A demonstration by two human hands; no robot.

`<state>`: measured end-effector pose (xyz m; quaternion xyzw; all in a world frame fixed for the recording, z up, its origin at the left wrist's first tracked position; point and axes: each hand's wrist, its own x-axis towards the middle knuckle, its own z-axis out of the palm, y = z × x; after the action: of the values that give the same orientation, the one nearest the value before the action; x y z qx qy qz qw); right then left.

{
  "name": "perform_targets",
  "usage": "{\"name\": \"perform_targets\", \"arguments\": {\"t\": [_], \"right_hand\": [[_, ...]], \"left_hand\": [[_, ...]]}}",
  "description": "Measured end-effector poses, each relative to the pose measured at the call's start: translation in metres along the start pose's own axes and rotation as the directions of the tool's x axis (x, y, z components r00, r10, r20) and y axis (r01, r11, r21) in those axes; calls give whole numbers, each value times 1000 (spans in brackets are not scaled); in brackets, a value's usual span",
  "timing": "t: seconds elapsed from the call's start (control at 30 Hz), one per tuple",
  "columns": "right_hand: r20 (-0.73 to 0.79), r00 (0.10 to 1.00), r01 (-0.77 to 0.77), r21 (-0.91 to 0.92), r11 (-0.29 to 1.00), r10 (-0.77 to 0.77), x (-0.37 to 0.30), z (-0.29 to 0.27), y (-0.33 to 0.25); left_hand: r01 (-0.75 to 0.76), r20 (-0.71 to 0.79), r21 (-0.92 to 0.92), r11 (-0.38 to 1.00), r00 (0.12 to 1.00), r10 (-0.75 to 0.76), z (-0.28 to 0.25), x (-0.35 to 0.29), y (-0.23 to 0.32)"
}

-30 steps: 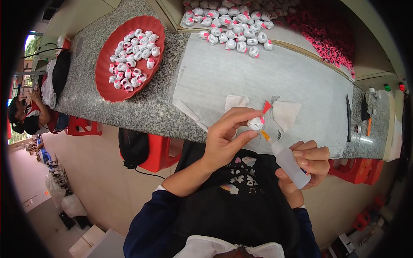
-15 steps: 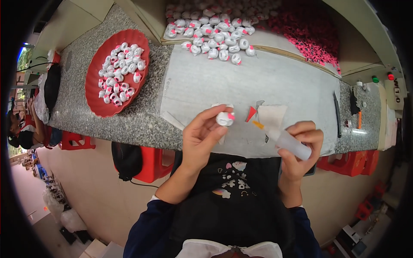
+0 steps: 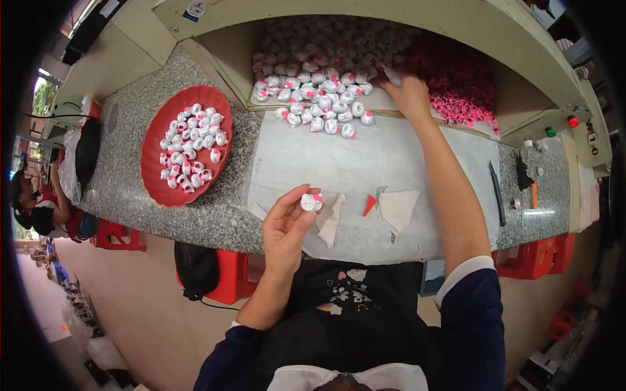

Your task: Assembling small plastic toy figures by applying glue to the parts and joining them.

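Between the thumb and fingers of my left hand (image 3: 283, 231), I hold a small white figure head with a pink bow (image 3: 312, 202), above the pale work sheet. My right arm stretches forward into the shelf opening. There my right hand (image 3: 411, 98) grips a whitish squeeze bottle (image 3: 393, 76), partly hidden by the fingers and dim in the shade. The hand is between a heap of white figure heads (image 3: 319, 91) and a pile of small pink pieces (image 3: 460, 101).
A red scalloped bowl (image 3: 154, 171) of white heads stands at left on the granite counter. On the sheet (image 3: 287, 156) lie white scraps (image 3: 399, 207) and a red pointed cap (image 3: 370, 205). A dark slim tool (image 3: 497, 192) lies right. Another person (image 3: 49, 208) sits far left.
My right hand has moved from above the sheet forward into the shelf, taking the squeeze bottle along. My left hand keeps the head, now slightly lower left in view. The view has shifted.
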<state>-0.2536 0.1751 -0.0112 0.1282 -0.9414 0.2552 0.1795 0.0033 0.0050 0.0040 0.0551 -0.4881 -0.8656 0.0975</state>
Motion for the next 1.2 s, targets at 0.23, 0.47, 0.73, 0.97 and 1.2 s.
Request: {"name": "perform_targets", "arguments": {"t": [0.23,0.47,0.73,0.97,1.2], "right_hand": [[165,981,-159,374,914,103,-27,-31,-13],[520,849,-512,772,376,89,-133,-86,-41],[530,839,-539,840,56,120,-193,-87,-83],[481,875,-485,872,65,58,-196,-91,-100],[478,875,-484,860,158,79,-196,-83,-99]], "left_hand": [[9,-4,11,1000,1000,-9,-2,0,0],[63,69,-12,998,996,-62,8,-1,-5],[-18,140,85,996,990,6,12,-9,-9],[-195,214,320,927,968,130,14,-13,-10],[-366,333,493,789,917,218,13,-9,-8]]}}
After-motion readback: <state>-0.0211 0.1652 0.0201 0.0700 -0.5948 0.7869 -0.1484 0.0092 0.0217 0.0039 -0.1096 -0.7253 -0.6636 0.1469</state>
